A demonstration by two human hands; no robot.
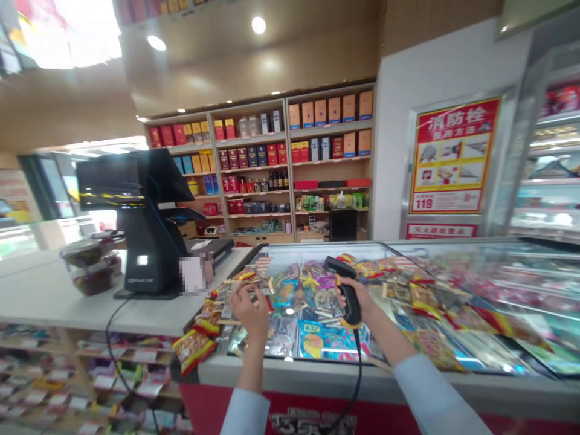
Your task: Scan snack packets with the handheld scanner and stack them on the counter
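While the person's right hand wraps its fingers firmly round the grip of a corded barcode scanner, the scanner's head tilts up and away from them, its front left uncovered, which suits a clean read. Its black cord drops from the butt of the grip, below the fingers, and passes in front of the freezer rim; keeping it slack and clear of the packets would help the scanner move freely. The left hand hovers to the left of the scanner, with its fingers curled and drawn together just over the snack packets. Whether they pinch a packet cannot be told from this view. The packets lie heaped under and around both hands in a glass-topped chest freezer, and a red-and-yellow snack packet hangs at its near left corner. Farther left, on the white table, stand a black POS terminal and stacked plastic food tubs. Beyond the fingers, wooden shelves hold boxed and bottled liquor, and a red fire-hydrant poster hangs on the wall to the right.
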